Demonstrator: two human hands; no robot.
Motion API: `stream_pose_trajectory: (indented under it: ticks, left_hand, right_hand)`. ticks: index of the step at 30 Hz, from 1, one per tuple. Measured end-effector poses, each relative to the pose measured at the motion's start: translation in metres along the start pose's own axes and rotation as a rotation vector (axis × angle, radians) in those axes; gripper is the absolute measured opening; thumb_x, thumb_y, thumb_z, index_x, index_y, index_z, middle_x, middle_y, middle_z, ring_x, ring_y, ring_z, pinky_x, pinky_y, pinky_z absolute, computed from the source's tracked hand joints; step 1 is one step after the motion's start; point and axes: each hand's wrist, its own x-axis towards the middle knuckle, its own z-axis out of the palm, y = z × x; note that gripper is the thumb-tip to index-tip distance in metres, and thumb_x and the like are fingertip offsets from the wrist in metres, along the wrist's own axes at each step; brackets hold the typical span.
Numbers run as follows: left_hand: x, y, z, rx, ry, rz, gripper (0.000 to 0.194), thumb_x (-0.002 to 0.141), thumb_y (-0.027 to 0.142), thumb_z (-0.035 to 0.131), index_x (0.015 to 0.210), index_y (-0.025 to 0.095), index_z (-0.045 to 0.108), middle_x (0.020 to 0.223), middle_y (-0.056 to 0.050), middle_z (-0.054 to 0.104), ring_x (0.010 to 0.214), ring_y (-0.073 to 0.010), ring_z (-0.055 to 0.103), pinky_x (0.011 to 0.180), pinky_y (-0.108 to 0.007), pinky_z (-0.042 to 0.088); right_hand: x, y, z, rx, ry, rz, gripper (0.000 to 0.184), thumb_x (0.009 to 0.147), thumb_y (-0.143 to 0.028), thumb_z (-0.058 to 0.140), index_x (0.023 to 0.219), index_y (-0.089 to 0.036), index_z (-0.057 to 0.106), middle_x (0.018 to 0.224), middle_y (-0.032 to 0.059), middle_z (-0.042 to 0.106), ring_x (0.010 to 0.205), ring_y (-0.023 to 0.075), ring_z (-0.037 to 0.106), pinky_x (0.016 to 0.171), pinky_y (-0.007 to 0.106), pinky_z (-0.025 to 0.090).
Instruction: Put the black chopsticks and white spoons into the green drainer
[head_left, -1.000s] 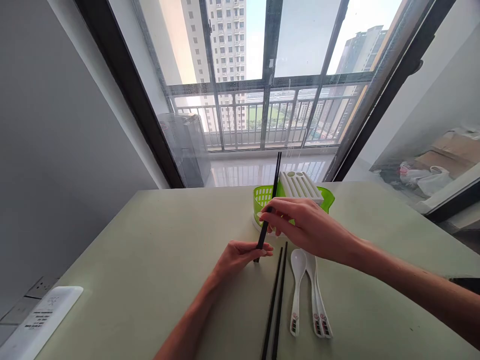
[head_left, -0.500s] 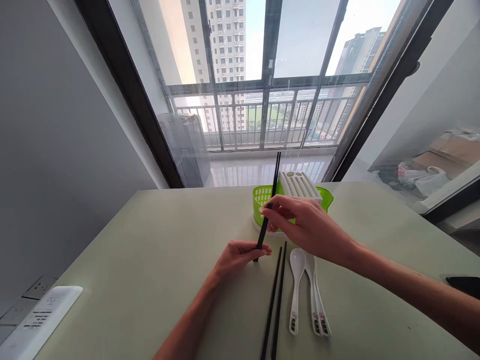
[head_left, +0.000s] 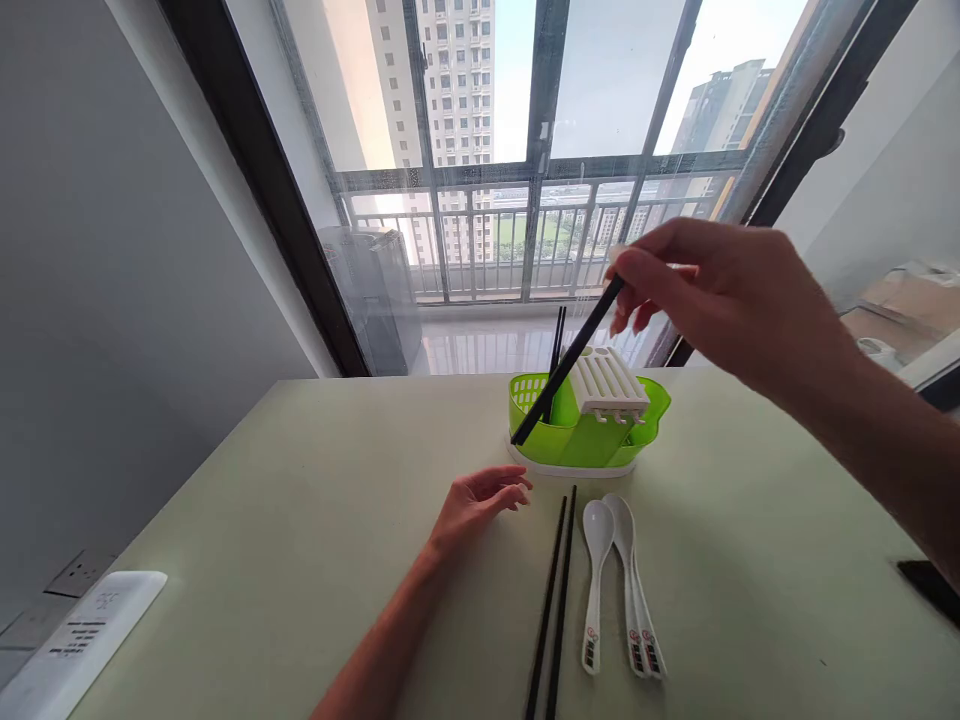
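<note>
My right hand is raised above the green cutlery holder, pinching a pair of black chopsticks near their upper end. They slant down to the left, and their lower tips overlap the holder's left front edge in view; I cannot tell if they touch it. Another pair of dark chopsticks stands in the holder's left compartment. My left hand is open with nothing in it, its fingers half curled just in front of the holder. To its right, black chopsticks lie on the table.
Several white spoons lie right of the loose chopsticks. The holder has a white slotted top with hooks. A white device sits at the table's left edge, and a dark object at the right. Behind the table are windows.
My right hand has lifted up and to the right with the chopsticks, tilting them further. Their lower ends have left my left hand, whose fingers have loosened.
</note>
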Motion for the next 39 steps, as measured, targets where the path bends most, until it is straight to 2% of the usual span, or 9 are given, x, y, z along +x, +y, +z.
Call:
stream_pose_trajectory:
  ticks: [2, 4, 9, 15, 20, 26, 31, 35, 39]
  left_hand:
    - [0.002, -0.001, -0.001, -0.008, 0.014, 0.027, 0.048, 0.079, 0.050, 0.082, 0.111, 0.015, 0.077, 0.093, -0.009, 0.078, 0.075, -0.0159, 0.068, 0.071, -0.028, 0.054]
    - [0.003, -0.001, -0.001, -0.011, 0.025, 0.040, 0.050, 0.082, 0.055, 0.078, 0.110, 0.014, 0.075, 0.089, -0.009, 0.077, 0.071, -0.0146, 0.065, 0.067, -0.027, 0.052]
    - [0.004, -0.004, 0.001, -0.004, 0.053, 0.039, 0.051, 0.084, 0.061, 0.073, 0.104, 0.013, 0.075, 0.084, -0.007, 0.073, 0.066, -0.0129, 0.061, 0.064, -0.027, 0.050]
    - [0.005, -0.004, 0.003, -0.008, 0.038, 0.035, 0.051, 0.084, 0.063, 0.071, 0.096, 0.013, 0.074, 0.078, -0.005, 0.070, 0.062, -0.0115, 0.058, 0.062, -0.026, 0.048]
    - [0.003, 0.001, 0.005, 0.006, 0.045, 0.031, 0.050, 0.084, 0.063, 0.071, 0.093, 0.014, 0.074, 0.076, -0.004, 0.069, 0.062, -0.0117, 0.057, 0.062, -0.026, 0.047]
    - [0.003, 0.001, 0.006, 0.005, 0.037, 0.034, 0.051, 0.084, 0.064, 0.071, 0.091, 0.013, 0.074, 0.074, -0.003, 0.068, 0.060, -0.0113, 0.057, 0.061, -0.025, 0.047]
    - [0.003, 0.001, 0.005, 0.003, 0.036, 0.029, 0.051, 0.084, 0.064, 0.070, 0.091, 0.014, 0.073, 0.073, -0.003, 0.068, 0.060, -0.0116, 0.057, 0.061, -0.025, 0.047]
    - [0.003, 0.000, 0.005, 0.019, 0.030, 0.022, 0.050, 0.086, 0.063, 0.069, 0.091, 0.014, 0.073, 0.074, -0.003, 0.067, 0.062, -0.0116, 0.057, 0.062, -0.025, 0.046]
    - [0.004, -0.003, 0.004, 0.019, 0.025, 0.023, 0.049, 0.087, 0.063, 0.067, 0.092, 0.014, 0.073, 0.075, -0.003, 0.067, 0.062, -0.0116, 0.057, 0.062, -0.025, 0.046]
  right_hand:
    - [0.015, -0.001, -0.011, -0.055, 0.100, -0.049, 0.025, 0.099, -0.046, 0.062, 0.082, -0.028, 0.066, 0.076, 0.0021, 0.070, 0.064, 0.0184, 0.068, 0.065, 0.037, 0.058]
    - [0.024, 0.002, -0.013, -0.107, 0.118, -0.086, 0.024, 0.101, -0.044, 0.058, 0.083, -0.030, 0.065, 0.078, 0.0020, 0.069, 0.064, 0.0177, 0.068, 0.066, 0.037, 0.058]
    - [0.035, 0.029, 0.017, -0.162, -0.034, -0.053, 0.027, 0.099, -0.044, 0.059, 0.084, -0.023, 0.066, 0.065, 0.0005, 0.071, 0.059, 0.0177, 0.070, 0.067, 0.035, 0.054]
    - [0.040, 0.067, 0.055, -0.193, -0.202, -0.027, 0.030, 0.097, -0.044, 0.056, 0.084, -0.021, 0.070, 0.063, -0.0003, 0.073, 0.058, 0.0176, 0.071, 0.076, 0.036, 0.053]
    - [0.042, 0.091, 0.067, -0.169, -0.258, -0.003, 0.031, 0.096, -0.046, 0.056, 0.085, -0.020, 0.070, 0.067, 0.0010, 0.075, 0.063, 0.0176, 0.072, 0.075, 0.034, 0.052]
    - [0.043, 0.106, 0.072, -0.128, -0.268, 0.028, 0.033, 0.096, -0.048, 0.055, 0.086, -0.020, 0.070, 0.072, 0.0029, 0.076, 0.065, 0.0175, 0.073, 0.074, 0.034, 0.053]
    - [0.040, 0.103, 0.068, -0.204, -0.156, -0.004, 0.032, 0.095, -0.044, 0.058, 0.108, -0.017, 0.068, 0.086, 0.0056, 0.077, 0.062, 0.0178, 0.072, 0.070, 0.034, 0.052]
    - [0.028, 0.082, 0.060, -0.304, -0.061, -0.067, 0.031, 0.098, -0.044, 0.055, 0.115, -0.020, 0.065, 0.089, 0.0062, 0.076, 0.066, 0.0199, 0.070, 0.066, 0.034, 0.050]
    - [0.006, 0.055, 0.051, -0.280, -0.202, -0.212, 0.026, 0.100, -0.043, 0.054, 0.111, -0.024, 0.067, 0.082, 0.0035, 0.075, 0.065, 0.0178, 0.067, 0.062, 0.031, 0.047]
